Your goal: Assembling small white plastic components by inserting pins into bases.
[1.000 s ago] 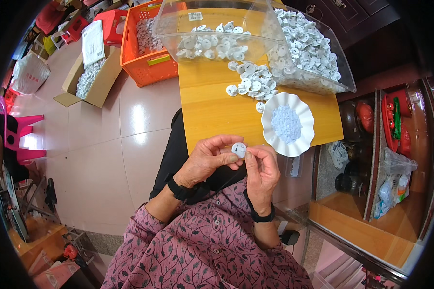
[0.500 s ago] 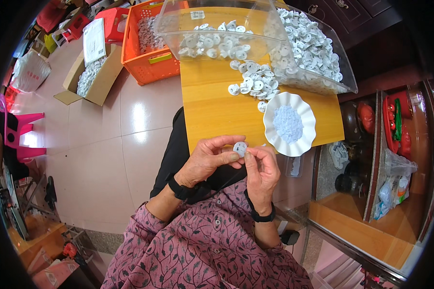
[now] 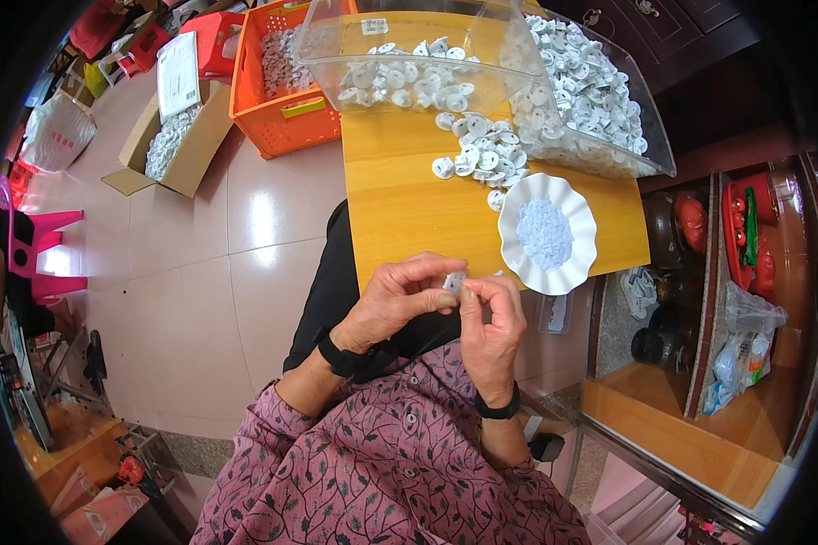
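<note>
In front of my body, over the table's near edge, my left hand (image 3: 391, 302) pinches a small white round plastic piece (image 3: 453, 282) between thumb and fingers. The piece is tilted, so its face shows only in part. My right hand (image 3: 491, 327) is closed in a pinch, its thumb and forefinger touching the right edge of the piece. Whether those fingertips hold a tiny part is hidden. A white scalloped plate (image 3: 583, 233) to the right carries a heap of small pale-blue bits (image 3: 543, 234). Beyond it lies a loose pile of similar white pieces (image 3: 488, 154).
On the yellow wooden table (image 3: 400, 200), clear plastic bins (image 3: 325, 64) of white pieces stand at the back. An orange crate (image 3: 286, 132) and an open cardboard box (image 3: 189, 173) sit on the floor at left. Open shelves (image 3: 677, 381) are at right.
The white round piece has tilted between my fingers, so less of its face shows. My hands have barely moved otherwise.
</note>
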